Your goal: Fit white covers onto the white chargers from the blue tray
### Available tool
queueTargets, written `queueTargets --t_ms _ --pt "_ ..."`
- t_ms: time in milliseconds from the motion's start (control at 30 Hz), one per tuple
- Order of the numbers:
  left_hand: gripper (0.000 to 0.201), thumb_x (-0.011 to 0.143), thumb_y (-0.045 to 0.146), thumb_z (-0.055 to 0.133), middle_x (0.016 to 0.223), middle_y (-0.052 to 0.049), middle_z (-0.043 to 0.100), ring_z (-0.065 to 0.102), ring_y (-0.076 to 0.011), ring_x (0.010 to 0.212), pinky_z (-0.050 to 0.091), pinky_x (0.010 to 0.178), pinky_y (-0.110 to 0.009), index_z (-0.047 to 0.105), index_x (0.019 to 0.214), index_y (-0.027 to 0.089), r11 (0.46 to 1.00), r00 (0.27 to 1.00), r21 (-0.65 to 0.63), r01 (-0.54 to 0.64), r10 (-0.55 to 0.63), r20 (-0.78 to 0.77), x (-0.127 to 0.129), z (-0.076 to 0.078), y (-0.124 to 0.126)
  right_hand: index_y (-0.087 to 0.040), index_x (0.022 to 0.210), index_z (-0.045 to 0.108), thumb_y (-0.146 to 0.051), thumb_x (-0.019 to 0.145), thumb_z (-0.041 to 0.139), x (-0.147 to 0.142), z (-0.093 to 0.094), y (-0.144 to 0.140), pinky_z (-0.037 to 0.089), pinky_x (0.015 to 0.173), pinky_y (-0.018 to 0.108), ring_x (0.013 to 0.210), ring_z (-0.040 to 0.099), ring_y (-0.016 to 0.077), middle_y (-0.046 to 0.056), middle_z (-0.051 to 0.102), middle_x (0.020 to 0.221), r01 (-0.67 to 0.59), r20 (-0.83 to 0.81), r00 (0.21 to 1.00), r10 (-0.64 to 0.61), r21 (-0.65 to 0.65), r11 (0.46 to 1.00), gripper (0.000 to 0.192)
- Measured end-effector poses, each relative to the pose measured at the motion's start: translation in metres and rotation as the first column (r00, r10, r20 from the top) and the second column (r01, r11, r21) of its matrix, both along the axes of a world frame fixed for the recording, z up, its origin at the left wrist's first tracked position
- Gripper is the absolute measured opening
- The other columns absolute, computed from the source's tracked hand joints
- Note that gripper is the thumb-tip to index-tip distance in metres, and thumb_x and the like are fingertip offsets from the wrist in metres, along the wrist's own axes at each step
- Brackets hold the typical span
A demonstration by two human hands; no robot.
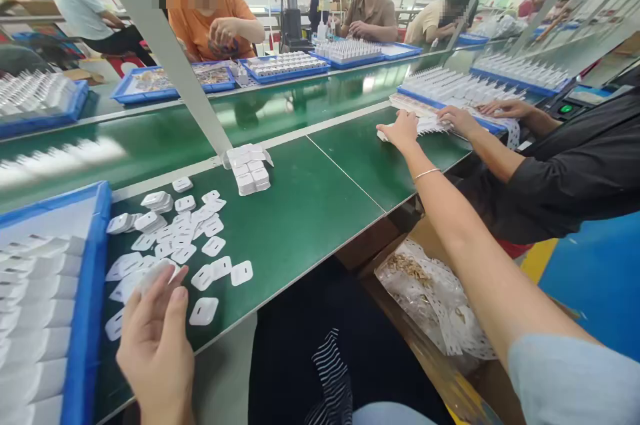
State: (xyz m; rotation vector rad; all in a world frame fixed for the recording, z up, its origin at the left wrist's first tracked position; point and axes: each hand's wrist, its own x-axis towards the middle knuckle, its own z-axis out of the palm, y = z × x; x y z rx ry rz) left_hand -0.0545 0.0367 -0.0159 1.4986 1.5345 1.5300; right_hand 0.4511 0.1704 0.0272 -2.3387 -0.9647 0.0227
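Observation:
My left hand (157, 338) is at the lower left, its fingers curled and its thumb apart. A blurred white plastic piece (156, 274) shows at its fingertips. Beyond it, loose flat white plastic pieces (185, 232) with rounded corners and small dark slots lie scattered on the green table, a few stacked. My right hand (401, 130) is stretched far to the right, fingers bent over a row of white pieces (429, 124); its grip is partly hidden. A co-worker's hand (457, 120) is at the right end of that row.
A blue tray (103, 278) of white parts stands at the left edge. Stacked white pieces (250, 172) sit by a slanted metal post (170, 58). More trays line the far side, with people behind. Below right, a cardboard box (370, 272) holds plastic bags.

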Motion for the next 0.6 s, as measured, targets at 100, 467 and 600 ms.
queueTargets --t_ms 100,467,600 --pt "0.038 0.081 0.037 0.075 0.134 0.008 0.067 0.068 -0.0305 0.121 0.044 0.121 -0.054 0.073 0.118 0.048 0.997 0.998 0.023 -0.067 0.067 -0.015 0.001 -0.001 0.002 0.005 0.142 0.042 -0.035 0.078 0.08 0.011 -0.009 0.013 0.028 0.114 0.05 0.143 0.028 0.0411 0.034 0.035 0.149 0.101 -0.005 0.995 -0.102 -0.071 0.992 0.084" --pt "0.04 0.082 0.033 0.076 0.139 0.005 0.061 0.07 -0.0326 0.118 0.052 0.114 -0.053 0.072 0.12 0.044 0.987 0.994 0.12 -0.108 0.108 0.013 0.005 -0.004 -0.001 0.008 0.143 0.04 -0.027 0.074 0.08 -0.005 -0.01 0.023 0.027 0.116 0.052 0.144 0.032 0.0428 0.037 0.036 0.151 0.166 -0.021 0.985 -0.173 -0.185 0.969 0.087" --pt "0.04 0.082 0.035 0.076 0.14 0.0 0.061 0.07 -0.0314 0.118 0.053 0.112 -0.05 0.073 0.122 0.035 0.983 0.995 0.153 -0.097 0.095 0.023 0.003 -0.008 0.002 0.003 0.141 0.044 -0.029 0.071 0.081 -0.033 -0.012 0.004 0.031 0.113 0.055 0.136 0.045 0.0429 0.033 0.051 0.142 0.023 -0.037 0.999 -0.03 -0.165 0.986 0.085"
